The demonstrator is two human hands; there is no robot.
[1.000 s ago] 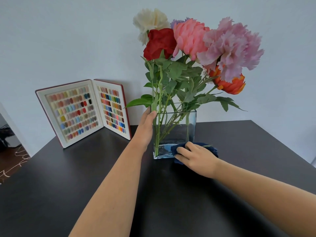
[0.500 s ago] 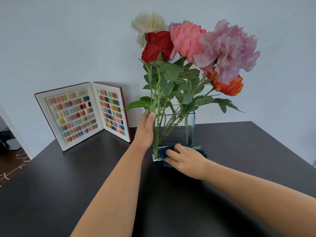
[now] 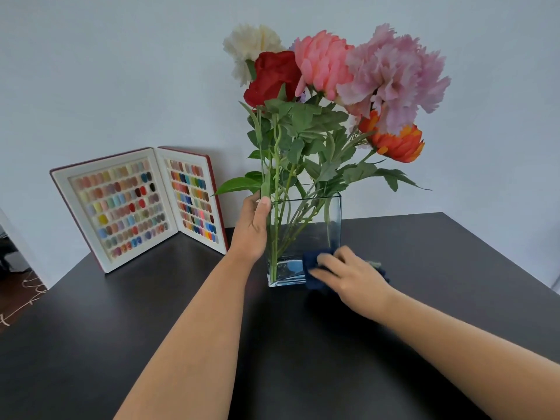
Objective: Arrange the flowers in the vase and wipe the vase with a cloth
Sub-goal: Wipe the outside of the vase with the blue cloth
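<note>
Six flowers (image 3: 327,86) already stand in our rectangular clear glass vase (image 3: 315,234); our left hand (image 3: 251,231) grips its edge, our right hand (image 3: 348,272) presses a dark blue cloth (image 3: 312,265) low against it, wiping unfinished.

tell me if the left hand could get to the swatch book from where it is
Probably yes: the left hand grips the vase, and the swatch book stands just beyond it with bare table between.

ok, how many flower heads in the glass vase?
5 clear: cream bloom back left, red rose, coral-pink bloom centre, pale lilac peony right, orange bloom below it. A purple one may hide behind.
</note>
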